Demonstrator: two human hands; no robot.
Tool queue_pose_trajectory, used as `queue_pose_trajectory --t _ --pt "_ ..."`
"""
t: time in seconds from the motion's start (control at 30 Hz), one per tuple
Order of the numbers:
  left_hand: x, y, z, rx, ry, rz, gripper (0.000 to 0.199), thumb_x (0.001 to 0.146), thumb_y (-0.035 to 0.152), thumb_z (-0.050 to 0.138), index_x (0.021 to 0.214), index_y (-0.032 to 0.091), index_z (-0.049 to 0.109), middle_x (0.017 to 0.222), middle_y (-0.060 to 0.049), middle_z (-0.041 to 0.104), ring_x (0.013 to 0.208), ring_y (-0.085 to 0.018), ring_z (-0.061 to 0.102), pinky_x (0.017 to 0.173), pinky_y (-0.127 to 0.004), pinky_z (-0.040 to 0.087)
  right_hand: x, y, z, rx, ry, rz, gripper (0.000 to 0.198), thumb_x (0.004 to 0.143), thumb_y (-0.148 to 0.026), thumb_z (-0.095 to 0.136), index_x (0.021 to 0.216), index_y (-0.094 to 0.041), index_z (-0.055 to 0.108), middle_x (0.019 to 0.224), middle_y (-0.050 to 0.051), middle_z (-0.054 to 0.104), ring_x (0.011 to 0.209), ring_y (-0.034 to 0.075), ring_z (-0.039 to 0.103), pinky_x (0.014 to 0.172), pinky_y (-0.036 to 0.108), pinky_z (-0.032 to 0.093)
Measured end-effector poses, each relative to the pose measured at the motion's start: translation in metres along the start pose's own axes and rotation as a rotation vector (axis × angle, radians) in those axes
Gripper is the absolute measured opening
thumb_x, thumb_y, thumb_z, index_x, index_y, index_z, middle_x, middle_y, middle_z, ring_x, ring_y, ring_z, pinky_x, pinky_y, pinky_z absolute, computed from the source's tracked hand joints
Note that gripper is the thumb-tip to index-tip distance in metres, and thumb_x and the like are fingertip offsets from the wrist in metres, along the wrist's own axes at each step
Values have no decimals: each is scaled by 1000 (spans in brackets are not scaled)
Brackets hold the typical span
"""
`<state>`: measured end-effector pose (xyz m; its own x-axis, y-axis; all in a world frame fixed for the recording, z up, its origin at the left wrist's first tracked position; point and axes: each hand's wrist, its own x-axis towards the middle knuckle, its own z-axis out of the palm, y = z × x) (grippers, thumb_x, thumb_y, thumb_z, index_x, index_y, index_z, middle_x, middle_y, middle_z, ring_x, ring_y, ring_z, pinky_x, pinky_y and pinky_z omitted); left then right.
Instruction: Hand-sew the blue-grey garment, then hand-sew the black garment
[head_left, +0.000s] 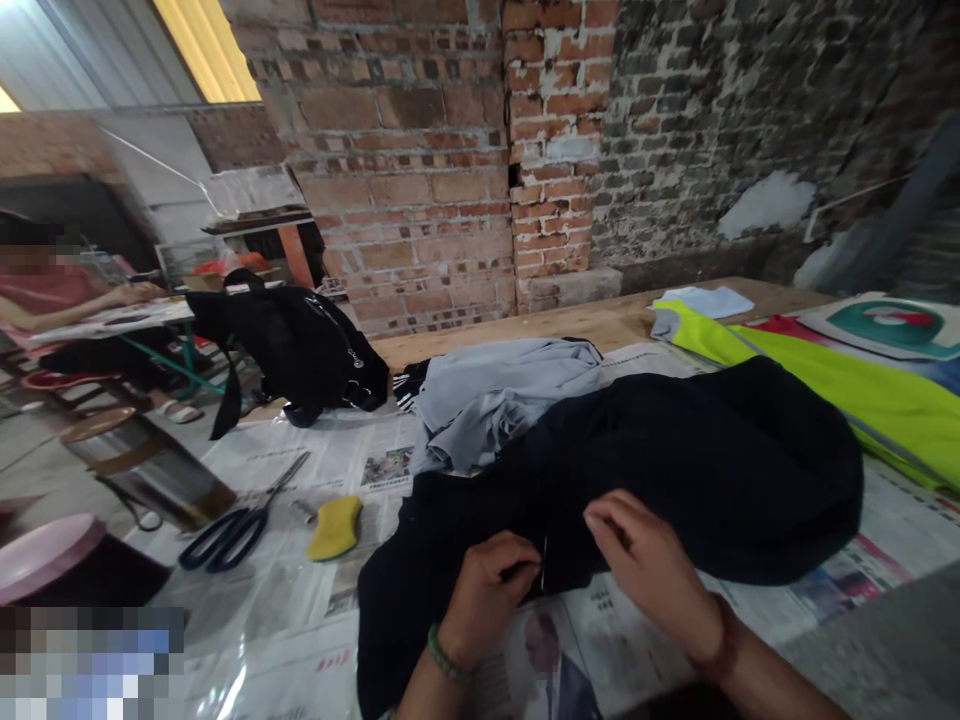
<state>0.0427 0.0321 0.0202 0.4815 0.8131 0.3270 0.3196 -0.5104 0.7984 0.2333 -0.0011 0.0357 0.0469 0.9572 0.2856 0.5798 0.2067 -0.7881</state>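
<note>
A dark navy garment (697, 470) lies bunched across the newspaper in front of me. My left hand (491, 590), with a beaded bracelet at the wrist, is closed in a pinch on the garment's near edge. A thin shiny sliver, perhaps a needle (544, 562), shows upright by its fingertips. To the right, my right hand (649, 560) hovers over the cloth, thumb and fingers pressed together; what they hold, if anything, is too small to see. Behind the dark cloth sits a crumpled light grey garment (510, 385).
Dark-handled scissors (232, 535) and a yellow sponge (334, 528) lie on the newspaper at left, near a metal flask (150, 470). A black bag (300, 350) stands behind them. Neon yellow cloth (847, 385) and an iron (889, 325) are at right. Another person (52, 300) sits far left.
</note>
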Motion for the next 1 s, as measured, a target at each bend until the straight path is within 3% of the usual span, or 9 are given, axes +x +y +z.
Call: queue_pose_trajectory --t 0.03,0.1,0.17,0.23,0.43,0.6,0.73,0.9,1.0 --pt "1 1 0 5 17 21 20 69 3 54 70 18 66 70 -3 63 65 -13 59 60 -21 45 8 0 -4 2 -18 2 21 81 -27 42 77 -19 61 79 4 59 74 14 55 69 24 39" --pt "2 3 0 24 53 50 19 68 4 54 69 19 67 70 -4 62 65 -13 58 58 -21 46 21 1 -4 54 -183 39 21 79 -25 45 76 -19 64 79 3 60 73 14 56 68 24 40" --pt "2 4 -1 50 82 62 21 67 4 53 70 19 67 70 -3 60 65 -13 58 57 -21 45 26 2 6 120 -385 79 22 77 -26 47 72 -18 67 75 2 60 70 13 56 65 23 39" --pt "2 4 0 65 94 60 22 66 3 53 69 20 67 69 -3 59 64 -13 57 56 -21 45 25 3 17 181 -471 101 23 76 -28 49 68 -17 68 73 2 60 70 13 55 64 23 38" --pt "2 4 2 39 92 -24 20 65 5 53 67 19 67 68 -2 58 64 -13 57 58 -22 45 16 8 35 414 -378 235 18 71 -29 55 73 -15 67 69 0 60 68 13 53 65 23 38" --pt "4 1 1 35 37 -187 13 67 14 57 73 18 68 70 -3 62 66 -15 57 62 -24 44 16 8 41 456 -257 292 15 72 -26 53 64 -15 59 58 -3 54 57 10 47 57 22 34" --pt "4 -5 -1 -16 -50 -312 14 70 20 55 72 18 69 69 -2 64 65 -14 56 62 -23 43 19 9 45 625 -212 338 16 72 -27 53 61 -15 54 59 -2 55 59 10 49 59 22 36" --pt "2 -13 0 -75 -66 -410 15 69 20 55 72 16 69 65 0 62 60 -12 53 57 -21 40 28 16 40 796 -75 404 23 71 -36 56 65 -14 52 64 -1 58 55 7 51 54 21 36" --pt "3 -15 0 -123 -66 -461 15 68 22 56 71 15 69 60 1 60 55 -11 49 53 -21 38 33 13 34 880 -142 385 29 72 -44 56 73 -15 49 74 1 61 50 7 54 46 19 35"
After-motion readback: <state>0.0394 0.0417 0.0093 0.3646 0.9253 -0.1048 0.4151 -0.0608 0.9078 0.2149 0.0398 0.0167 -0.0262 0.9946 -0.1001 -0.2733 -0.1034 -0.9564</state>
